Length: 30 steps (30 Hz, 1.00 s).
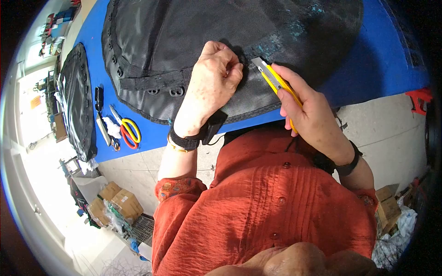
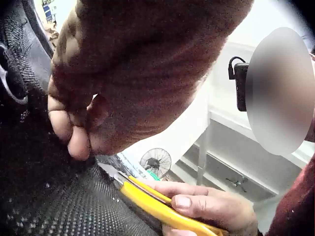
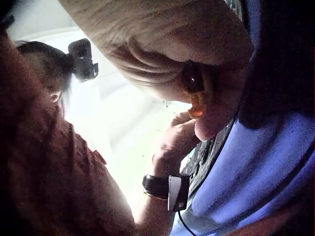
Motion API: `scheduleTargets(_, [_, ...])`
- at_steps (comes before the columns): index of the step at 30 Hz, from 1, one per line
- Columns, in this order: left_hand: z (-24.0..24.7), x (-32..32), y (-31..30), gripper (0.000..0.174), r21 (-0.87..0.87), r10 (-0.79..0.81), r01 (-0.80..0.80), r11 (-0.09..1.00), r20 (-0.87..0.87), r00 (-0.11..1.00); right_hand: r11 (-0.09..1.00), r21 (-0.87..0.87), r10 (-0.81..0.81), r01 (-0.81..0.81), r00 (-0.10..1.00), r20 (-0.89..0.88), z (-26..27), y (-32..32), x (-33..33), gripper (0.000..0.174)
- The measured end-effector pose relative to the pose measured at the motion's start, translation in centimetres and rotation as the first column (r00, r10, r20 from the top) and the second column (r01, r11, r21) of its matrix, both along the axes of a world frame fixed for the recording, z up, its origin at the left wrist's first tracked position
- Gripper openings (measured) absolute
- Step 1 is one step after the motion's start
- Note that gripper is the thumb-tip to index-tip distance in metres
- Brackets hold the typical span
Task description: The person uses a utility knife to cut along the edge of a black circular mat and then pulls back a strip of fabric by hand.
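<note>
Spreading over the blue table (image 1: 92, 37), the large rounded black mesh sheet (image 1: 207, 27) is judged light, pliable, best steadied by its bound edge. The yellow plastic utility knife (image 1: 276, 83) is gripped in the right hand (image 1: 313, 110); its blade (image 1: 256, 60) may be obstructed by the curled left hand (image 1: 214, 76); whether mesh is pinched cannot be told. Red-and-yellow-handled scissors (image 1: 123, 122) are laid leftward.

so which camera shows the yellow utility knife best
Head view: the utility knife shows from blade to rear end, partly behind the right hand. Left wrist shows its front larger; in right wrist, the hand mostly hides it.
</note>
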<state>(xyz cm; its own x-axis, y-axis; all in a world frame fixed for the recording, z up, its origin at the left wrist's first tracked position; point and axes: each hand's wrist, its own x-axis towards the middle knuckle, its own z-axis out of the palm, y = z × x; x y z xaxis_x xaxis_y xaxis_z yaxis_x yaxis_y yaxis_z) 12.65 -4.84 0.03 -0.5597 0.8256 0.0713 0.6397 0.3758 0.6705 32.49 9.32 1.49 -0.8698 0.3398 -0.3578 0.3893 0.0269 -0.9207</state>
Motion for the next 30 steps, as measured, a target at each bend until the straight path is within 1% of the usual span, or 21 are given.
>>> scheduleTargets(4, [-0.3,-0.1,-0.1,0.012,0.026,-0.027,0.028,0.999,-0.036,0.999,1.0,0.011,0.001,-0.001,1.0,0.003,0.2,0.1,-0.5,0.044])
scheduleTargets(7, [-0.4,-0.1,0.0,0.011,0.043,-0.036,0.038,0.998,-0.035,0.999,0.999,0.034,0.008,-0.009,1.0,0.007,0.3,0.2,-0.8,0.042])
scheduleTargets(10, [-0.1,0.0,0.1,0.012,0.031,-0.012,0.011,0.999,0.021,1.0,0.998,0.054,0.018,-0.018,1.0,0.011,0.3,0.2,-0.9,0.041])
scheduleTargets(14, [-0.7,-0.5,-0.5,0.012,0.046,-0.037,0.038,0.998,-0.014,0.999,0.993,0.103,0.059,-0.061,0.998,0.022,-0.1,-0.1,-1.2,0.041])
scheduleTargets(17, [-0.7,-0.4,-0.4,0.013,0.036,-0.03,0.031,0.999,-0.019,0.999,0.945,0.32,0.093,-0.059,0.991,-0.092,-1.9,0.0,-0.7,0.041])
scheduleTargets(19, [-0.6,-0.4,-0.4,0.016,0.012,-0.013,0.013,1.0,-0.024,1.0,0.952,0.298,0.093,-0.061,0.991,-0.093,-1.6,0.4,-0.4,0.041])
scheduleTargets(20, [-0.2,-0.2,-0.3,0.019,-0.008,0.023,-0.023,1.0,-0.001,1.0,0.956,0.287,0.096,-0.065,0.991,-0.096,-1.4,0.6,-0.3,0.041])
scheduleTargets(22, [0.5,0.4,0.1,0.024,-0.049,0.103,-0.1,0.994,0.048,0.994,0.981,0.182,0.07,-0.064,0.997,-0.031,-0.1,1.2,-0.2,0.041])
scheduleTargets(23, [0.4,0.6,0.1,0.027,-0.043,0.122,-0.12,0.992,0.027,0.992,0.99,0.131,0.062,-0.062,0.998,0.005,0.4,1.5,-0.2,0.041])
scheduleTargets(25, [0.0,0.7,0.1,0.032,-0.03,0.158,-0.159,0.987,-0.014,0.987,0.987,0.155,0.047,-0.044,0.999,-0.013,0.4,1.9,-0.2,0.043])
scheduleTargets(28, [0.2,0.6,0.2,0.032,-0.066,0.169,-0.171,0.983,-0.038,0.985,0.988,0.151,0.052,-0.044,0.997,-0.05,0.3,2.2,-0.6,0.044])
scheduleTargets(30, [-0.3,0.5,0.1,0.034,-0.088,0.208,-0.213,0.973,-0.061,0.976,0.99,0.132,0.065,-0.055,0.995,-0.072,0.2,2.1,-0.9,0.044])
